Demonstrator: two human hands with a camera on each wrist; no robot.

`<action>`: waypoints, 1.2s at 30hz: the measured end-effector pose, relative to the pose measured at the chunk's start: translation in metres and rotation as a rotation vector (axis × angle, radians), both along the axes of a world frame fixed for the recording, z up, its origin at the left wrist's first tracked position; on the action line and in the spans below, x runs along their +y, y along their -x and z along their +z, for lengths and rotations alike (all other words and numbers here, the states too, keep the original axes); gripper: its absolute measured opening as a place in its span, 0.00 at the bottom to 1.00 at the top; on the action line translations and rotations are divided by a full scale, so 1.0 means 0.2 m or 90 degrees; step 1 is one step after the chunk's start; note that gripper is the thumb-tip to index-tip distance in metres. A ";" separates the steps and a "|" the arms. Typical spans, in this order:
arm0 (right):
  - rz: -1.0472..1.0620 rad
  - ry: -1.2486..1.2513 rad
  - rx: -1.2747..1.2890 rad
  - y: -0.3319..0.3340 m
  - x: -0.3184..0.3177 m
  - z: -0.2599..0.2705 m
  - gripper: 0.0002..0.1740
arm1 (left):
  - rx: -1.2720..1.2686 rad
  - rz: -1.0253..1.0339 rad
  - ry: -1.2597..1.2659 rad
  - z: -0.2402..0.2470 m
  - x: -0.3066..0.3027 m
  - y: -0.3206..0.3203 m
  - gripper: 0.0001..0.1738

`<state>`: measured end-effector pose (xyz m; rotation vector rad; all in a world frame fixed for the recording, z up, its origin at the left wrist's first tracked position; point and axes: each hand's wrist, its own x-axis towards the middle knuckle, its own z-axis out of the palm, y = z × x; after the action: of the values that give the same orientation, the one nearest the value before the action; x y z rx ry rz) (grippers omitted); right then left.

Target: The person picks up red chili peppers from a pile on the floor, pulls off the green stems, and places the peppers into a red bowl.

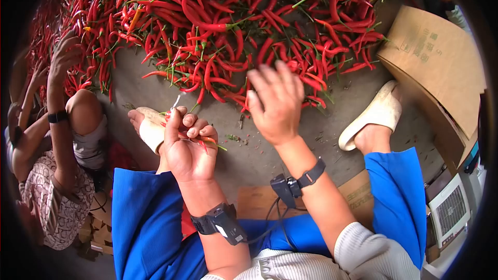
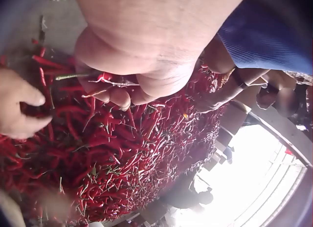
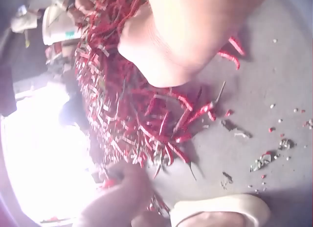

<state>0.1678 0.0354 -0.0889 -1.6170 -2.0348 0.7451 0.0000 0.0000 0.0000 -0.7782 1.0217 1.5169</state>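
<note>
A large heap of red chili peppers (image 1: 207, 26) with green stems covers the floor in front. My left hand (image 1: 192, 150), palm up with fingers curled, grips a few small peppers (image 2: 102, 79) and a whitish strand (image 1: 178, 99). Over the near edge of the heap, my right hand (image 1: 277, 101) is spread and slightly blurred, palm down, with nothing seen in it. In the left wrist view the right hand (image 2: 19, 104) shows at the left, fingers bent above the peppers. The right wrist view hides its fingers behind the hand (image 3: 161, 50).
Another person (image 1: 57, 150) sits at the left, hands raised by the heap. A cardboard box (image 1: 436, 57) stands at the right, with a white vented appliance (image 1: 450, 210) below it. My feet in pale slippers (image 1: 378, 114) flank the grey floor (image 1: 233, 161), which has scattered bits.
</note>
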 end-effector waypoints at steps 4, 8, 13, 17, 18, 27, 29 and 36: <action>-0.082 -0.181 0.048 -0.12 0.11 -0.06 0.21 | 0.017 -0.013 -0.047 -0.09 0.06 -0.01 0.08; -0.146 -0.143 -0.112 -0.32 0.19 -0.04 0.17 | 0.016 -0.026 0.007 -0.03 0.01 -0.03 0.08; -0.425 -0.095 0.093 -0.43 0.14 -0.10 0.14 | 0.007 -0.030 -0.012 -0.05 0.01 -0.04 0.07; -0.214 -0.105 -0.088 -0.38 0.18 -0.08 0.16 | 0.010 -0.057 0.002 -0.06 0.02 -0.07 0.07; -0.189 -0.126 -0.089 -0.38 0.18 -0.06 0.14 | 0.012 -0.062 0.003 -0.06 0.04 -0.08 0.06; -0.125 -0.057 -0.133 -0.18 0.28 -0.04 0.13 | 0.019 -0.166 -0.058 -0.02 0.13 -0.10 0.10; -0.134 -0.039 -0.182 -0.22 0.31 -0.03 0.11 | 0.096 -0.215 -0.035 0.02 0.18 -0.14 0.11; -0.203 -0.118 -0.209 -0.36 0.35 0.02 0.12 | 0.091 -0.279 -0.030 -0.21 0.00 -0.23 0.09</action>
<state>0.2390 0.1050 -0.0847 -1.9876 -1.9146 0.1809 0.0463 0.0005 -0.0422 -0.3817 1.1690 1.2227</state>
